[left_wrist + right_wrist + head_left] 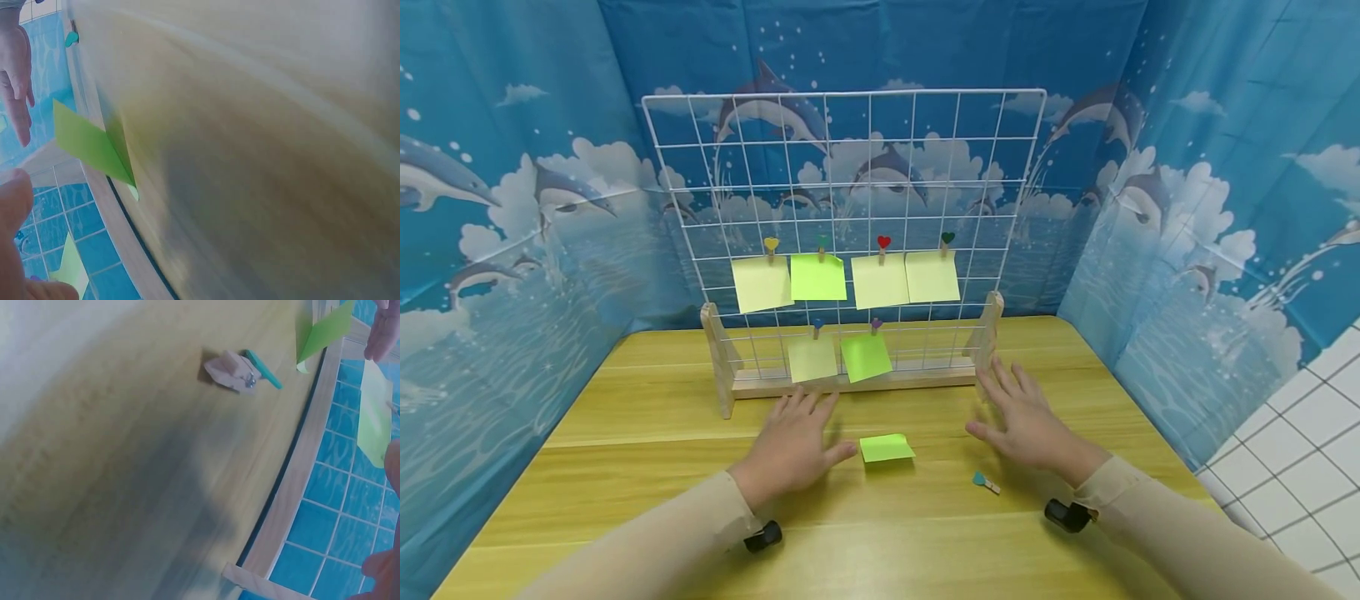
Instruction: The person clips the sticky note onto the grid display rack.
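Observation:
A bright green sticky note [886, 448] lies on the table between the hands, one part of it raised in the left wrist view. My left hand [793, 446] is just left of it, palm down with fingers spread and the thumb pointing toward the note. To the right, my right hand [1026, 421] hovers with spread fingers, holding nothing. Below its thumb side lies a small wooden clothespin [232, 372] with a teal heart-shaped top [262, 369]. Behind the hands stands a white wire grid [842, 200] with several yellow and green notes [880, 281] clipped to it by heart-topped pins.
Wooden feet [720, 358] and a wooden bar [917, 379] hold the grid upright on the yellow wood-grain table [880, 542]. A blue dolphin-print curtain [535, 192] surrounds the table's back and sides. White tiles [1311, 442] show at the right.

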Motion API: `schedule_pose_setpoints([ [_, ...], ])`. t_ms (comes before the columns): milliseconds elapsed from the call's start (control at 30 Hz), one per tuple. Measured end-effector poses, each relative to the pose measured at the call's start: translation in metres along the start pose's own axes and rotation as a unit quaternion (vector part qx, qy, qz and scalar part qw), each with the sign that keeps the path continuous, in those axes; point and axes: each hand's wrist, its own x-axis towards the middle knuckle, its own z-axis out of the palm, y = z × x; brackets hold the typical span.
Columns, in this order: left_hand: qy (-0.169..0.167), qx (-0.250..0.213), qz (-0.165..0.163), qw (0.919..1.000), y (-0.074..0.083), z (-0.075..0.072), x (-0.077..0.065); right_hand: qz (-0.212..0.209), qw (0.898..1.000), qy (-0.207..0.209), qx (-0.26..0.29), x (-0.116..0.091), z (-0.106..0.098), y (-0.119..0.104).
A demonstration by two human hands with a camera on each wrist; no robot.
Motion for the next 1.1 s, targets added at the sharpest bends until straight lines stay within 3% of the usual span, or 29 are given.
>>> schedule_pose_setpoints([
  [267, -0.035, -0.001, 0.006, 0.9994, 0.005, 0.009, 0.003, -0.014, 0.999, -0.032, -0.001, -0.007, 0.004, 0.001],
  [767, -0.048, -0.007, 0.016, 0.9987, 0.014, 0.011, 0.005, -0.028, 0.996, -0.080, 0.022, -0.013, 0.007, -0.001],
  [1100, -0.058, -0.003, 0.018, 0.9981, 0.016, 0.017, 0.011, -0.081, 0.990, -0.115, 0.019, -0.014, 0.003, -0.006],
])
